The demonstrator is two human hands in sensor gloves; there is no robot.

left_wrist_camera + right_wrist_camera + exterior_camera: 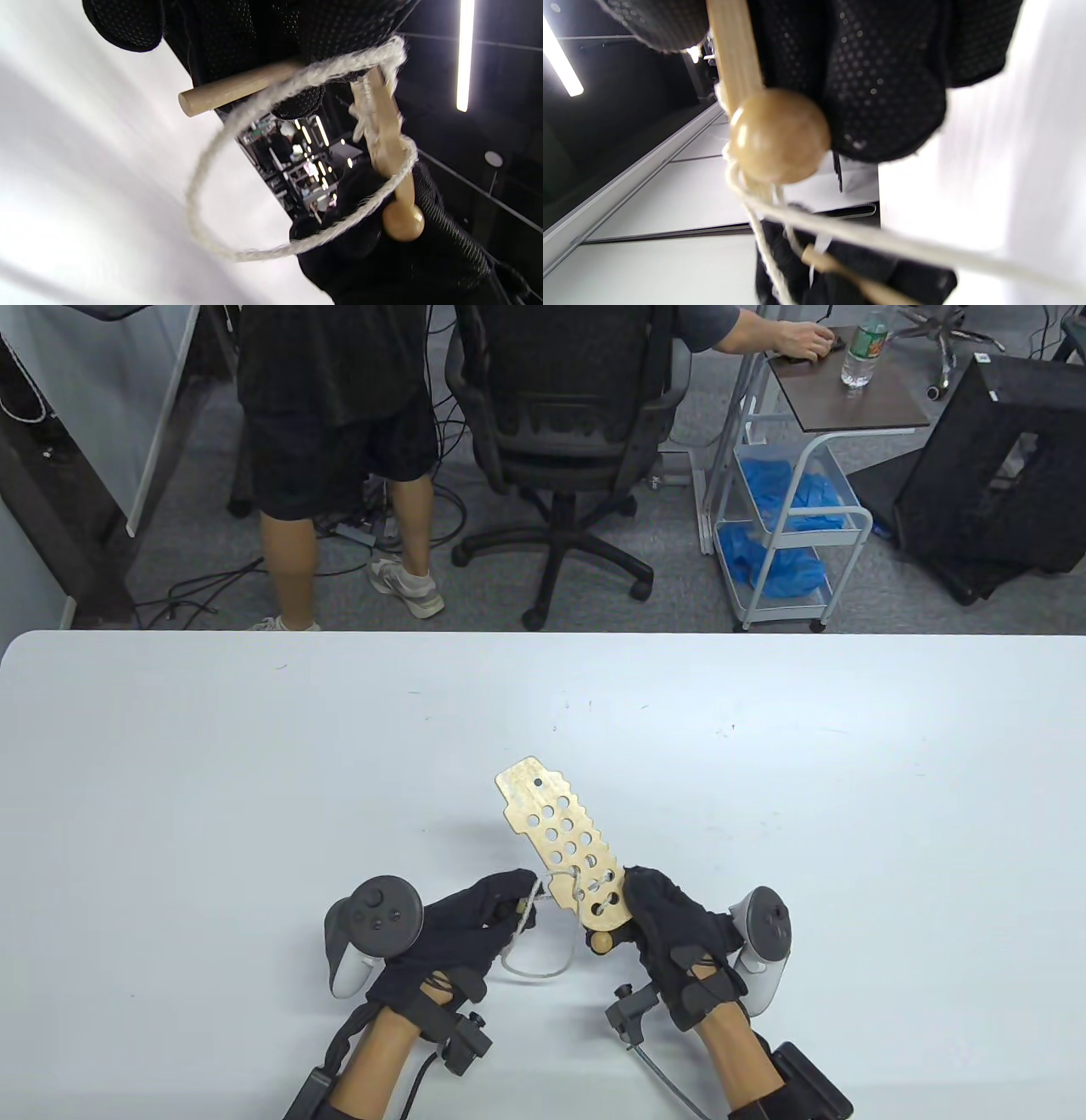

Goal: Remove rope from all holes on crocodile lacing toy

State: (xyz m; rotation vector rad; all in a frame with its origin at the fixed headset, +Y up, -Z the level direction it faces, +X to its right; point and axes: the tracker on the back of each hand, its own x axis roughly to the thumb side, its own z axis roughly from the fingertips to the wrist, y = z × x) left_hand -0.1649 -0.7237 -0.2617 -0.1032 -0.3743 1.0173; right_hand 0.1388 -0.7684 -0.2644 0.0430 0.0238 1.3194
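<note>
The left hand (462, 929) pinches the rope's wooden needle (237, 87); slack rope (543, 963) loops below. The right hand (674, 933) grips the crocodile board (564, 836) at its near end. Only the nearest holes look laced; far ones are free.

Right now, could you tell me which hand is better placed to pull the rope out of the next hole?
Left. The left hand already pinches the rope's wooden needle beside the board, while the right hand holds the board's near end.
</note>
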